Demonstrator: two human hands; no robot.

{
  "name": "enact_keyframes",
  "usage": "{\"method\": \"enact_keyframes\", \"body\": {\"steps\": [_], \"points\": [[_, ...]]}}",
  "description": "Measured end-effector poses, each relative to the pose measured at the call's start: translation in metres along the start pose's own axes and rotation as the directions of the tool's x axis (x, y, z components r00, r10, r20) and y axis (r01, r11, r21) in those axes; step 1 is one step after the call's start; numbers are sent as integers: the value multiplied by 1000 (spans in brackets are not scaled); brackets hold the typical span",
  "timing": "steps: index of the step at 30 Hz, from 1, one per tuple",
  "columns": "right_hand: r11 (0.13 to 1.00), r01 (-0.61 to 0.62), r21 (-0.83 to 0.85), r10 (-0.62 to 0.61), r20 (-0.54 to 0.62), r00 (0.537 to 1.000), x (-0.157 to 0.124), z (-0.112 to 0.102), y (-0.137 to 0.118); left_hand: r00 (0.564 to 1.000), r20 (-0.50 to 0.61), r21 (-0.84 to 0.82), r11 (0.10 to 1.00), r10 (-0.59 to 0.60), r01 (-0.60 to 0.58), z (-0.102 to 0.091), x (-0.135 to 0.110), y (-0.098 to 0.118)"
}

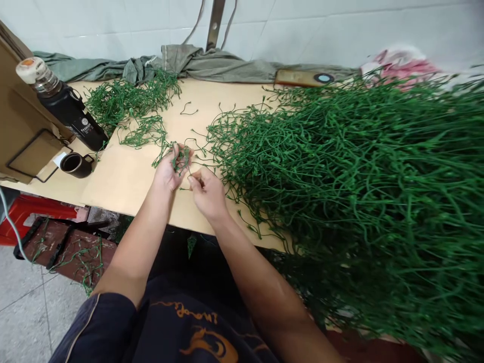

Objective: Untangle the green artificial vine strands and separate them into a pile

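Observation:
My left hand [169, 169] is turned palm up over the table with its fingers curled around a few thin green stems [180, 159] that have small knobbed tips. Close beside it, my right hand [208, 194] pinches the end of one green stem between thumb and fingers. A huge heap of the same green stems [340, 161] spreads over the right side, its knobbed tips pointing toward my hands. Beyond my left hand lie a small loose cluster of stems [145, 132] and a larger pile of stems [128, 101].
On the left stand a black bottle [77, 116], a dark mug [77, 165] and a cardboard box [26, 116]. Grey-green cloth [219, 65] runs along the wall, near a wooden piece [297, 78]. A brown case [60, 252] with scattered stems sits below the tabletop [124, 174].

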State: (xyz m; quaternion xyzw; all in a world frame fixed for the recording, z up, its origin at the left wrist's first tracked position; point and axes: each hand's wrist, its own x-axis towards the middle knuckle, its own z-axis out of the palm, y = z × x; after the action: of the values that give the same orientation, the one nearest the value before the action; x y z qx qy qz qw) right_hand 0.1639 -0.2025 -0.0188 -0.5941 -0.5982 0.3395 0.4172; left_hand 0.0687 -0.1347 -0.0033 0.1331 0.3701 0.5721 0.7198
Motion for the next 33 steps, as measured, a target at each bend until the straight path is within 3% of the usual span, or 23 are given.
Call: {"method": "enact_keyframes", "body": {"steps": [3,5,7,12,15,18,23,29,33], "points": [[995,82,-57,-73,137,988,-37,4,-8,996,-84,-48,999,11,-16,-4,8,4],[970,238,-50,-219,245,944,-58,6,-14,993,-109,-105,993,35,-47,-6,12,7],[949,314,-21,-297,270,916,-64,2,-18,996,-84,-119,992,41,-51,-8,12,9],[993,37,115,-46,77,996,-15,-20,-10,994,96,-40,998,-45,50,-10,4,6],[993,1,118,-6,49,999,17,-19,-2,987,136,-14,996,-84,87,-8,-2,2],[994,5,111,-17,108,994,27,-4,0,985,149,-1,996,-85,86,-4,-4,-1],[999,20,48,-27,139,990,21,11,-5,984,156,10,997,-80,79,-4,-2,-3],[993,15,-117,1,139,990,-11,6,-14,1000,23,-34,999,13,-12,-8,4,-1],[977,171,-125,-138,236,962,-46,6,-22,996,-54,-101,992,74,-79,-9,10,2]]}}
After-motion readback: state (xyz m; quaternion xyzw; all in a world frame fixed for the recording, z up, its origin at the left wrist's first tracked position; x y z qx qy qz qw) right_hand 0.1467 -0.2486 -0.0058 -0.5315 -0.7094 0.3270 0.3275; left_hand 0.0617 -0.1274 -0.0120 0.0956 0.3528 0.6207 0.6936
